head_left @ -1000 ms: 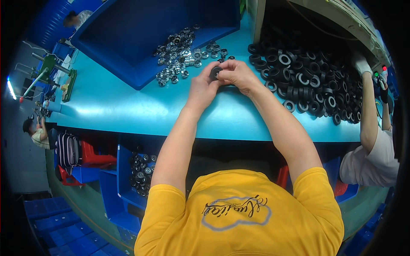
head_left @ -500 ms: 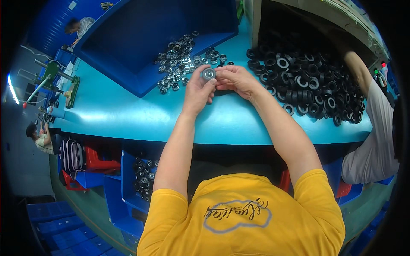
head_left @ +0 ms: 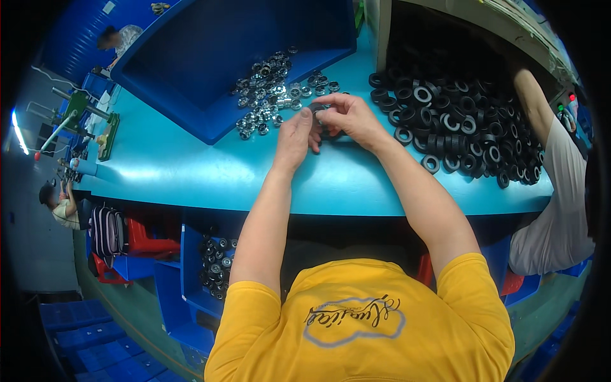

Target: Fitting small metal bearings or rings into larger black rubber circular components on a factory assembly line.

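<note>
Over the turquoise table, my left hand [head_left: 295, 139] is closed around a small dark wheel [head_left: 316, 107], now tilted and partly hidden by fingers. My right hand [head_left: 354, 121] is closed on the same wheel, thumb and forefinger pinching its right side. Both hands are close together and touching the piece. Just beyond them lies a heap of shiny metal hubs [head_left: 264, 89], some spilling out of a tilted blue bin [head_left: 191, 70]. To the right of my right hand spreads a large pile of black rubber rings [head_left: 455, 121], several showing pale inner rims.
The turquoise tabletop [head_left: 210, 175] curves across the view. Below its edge at left, a blue crate [head_left: 191, 258] holds wheels [head_left: 216, 267]. A co-worker's arm [head_left: 533, 105] reaches into the ring pile at right. A green hand press [head_left: 76, 118] stands far left.
The wheel, its round metal-centred face turned upward before, has tipped and is more covered. My right fingers have moved over it. The co-worker's arm has shifted slightly.
</note>
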`<move>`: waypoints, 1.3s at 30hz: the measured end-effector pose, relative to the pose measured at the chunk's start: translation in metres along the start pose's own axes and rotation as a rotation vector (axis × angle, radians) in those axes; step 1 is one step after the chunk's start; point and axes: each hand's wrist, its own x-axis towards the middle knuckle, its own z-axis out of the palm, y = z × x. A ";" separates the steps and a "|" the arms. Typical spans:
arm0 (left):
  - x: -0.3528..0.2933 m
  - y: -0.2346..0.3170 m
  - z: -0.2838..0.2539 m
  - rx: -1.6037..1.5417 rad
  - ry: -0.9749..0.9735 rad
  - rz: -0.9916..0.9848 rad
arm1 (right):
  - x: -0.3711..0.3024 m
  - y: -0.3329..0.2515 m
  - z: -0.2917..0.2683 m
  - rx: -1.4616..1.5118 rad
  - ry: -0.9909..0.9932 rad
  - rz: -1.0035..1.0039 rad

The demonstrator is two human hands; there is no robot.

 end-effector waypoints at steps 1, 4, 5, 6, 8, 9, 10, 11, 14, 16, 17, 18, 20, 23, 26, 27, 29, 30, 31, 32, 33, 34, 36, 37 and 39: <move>0.000 -0.001 -0.001 0.002 0.013 -0.006 | 0.000 -0.002 0.001 -0.015 0.020 0.014; -0.001 0.009 0.005 -0.204 0.066 0.054 | 0.002 0.003 -0.004 0.047 0.045 0.075; -0.001 0.009 0.006 -0.199 0.068 0.053 | 0.003 0.006 -0.005 0.065 0.049 0.085; -0.001 0.009 0.007 -0.195 0.069 0.052 | 0.004 0.009 -0.006 0.083 0.053 0.095; -0.001 0.009 0.006 -0.209 0.074 0.043 | 0.006 0.012 -0.006 0.118 0.044 0.120; -0.001 0.009 0.005 -0.229 0.077 0.035 | 0.006 0.013 -0.005 0.134 0.031 0.135; -0.001 0.009 0.004 -0.248 0.080 0.027 | 0.007 0.013 -0.004 0.150 0.018 0.150; -0.001 0.010 0.004 -0.247 0.082 0.022 | 0.007 0.012 -0.004 0.169 0.008 0.155; -0.001 0.010 0.004 -0.241 0.084 0.017 | 0.007 0.014 -0.004 0.217 -0.014 0.166; -0.001 0.009 0.004 -0.233 0.079 0.023 | 0.010 0.020 -0.007 0.241 -0.015 0.169; -0.001 0.008 0.003 -0.226 0.070 0.026 | 0.010 0.021 -0.006 0.243 -0.015 0.159; -0.001 0.006 0.001 -0.219 0.060 0.030 | 0.010 0.022 -0.006 0.245 -0.015 0.148; -0.001 0.006 0.000 -0.210 0.050 0.030 | 0.010 0.023 -0.005 0.243 -0.018 0.136; -0.001 0.007 0.001 -0.242 0.032 0.027 | 0.011 0.024 -0.005 0.263 -0.025 0.125; -0.003 0.013 0.006 -0.279 -0.001 0.081 | 0.010 0.023 -0.007 0.347 -0.029 0.098; -0.005 0.017 0.014 -0.248 0.002 0.127 | 0.009 0.022 -0.007 0.373 -0.031 0.088; -0.006 0.018 0.017 -0.217 0.011 0.158 | 0.009 0.021 -0.007 0.404 -0.042 0.078; -0.005 0.017 0.014 -0.218 0.017 0.141 | 0.009 0.020 -0.007 0.408 -0.051 0.077; -0.004 0.017 0.013 -0.218 0.023 0.124 | 0.008 0.019 -0.006 0.413 -0.060 0.077; -0.004 0.017 0.012 -0.212 0.030 0.126 | 0.008 0.018 -0.006 0.414 -0.068 0.077; -0.005 0.018 0.012 -0.206 0.036 0.129 | 0.006 0.015 -0.006 0.415 -0.075 0.077; -0.006 0.018 0.011 -0.201 0.043 0.131 | 0.006 0.013 -0.006 0.417 -0.083 0.077; -0.005 0.018 0.011 -0.191 0.043 0.126 | 0.007 0.016 -0.008 0.434 -0.082 0.097; -0.005 0.018 0.012 -0.186 0.043 0.124 | 0.007 0.017 -0.009 0.443 -0.082 0.106; -0.005 0.018 0.012 -0.168 0.055 0.118 | 0.007 0.018 -0.010 0.446 -0.093 0.114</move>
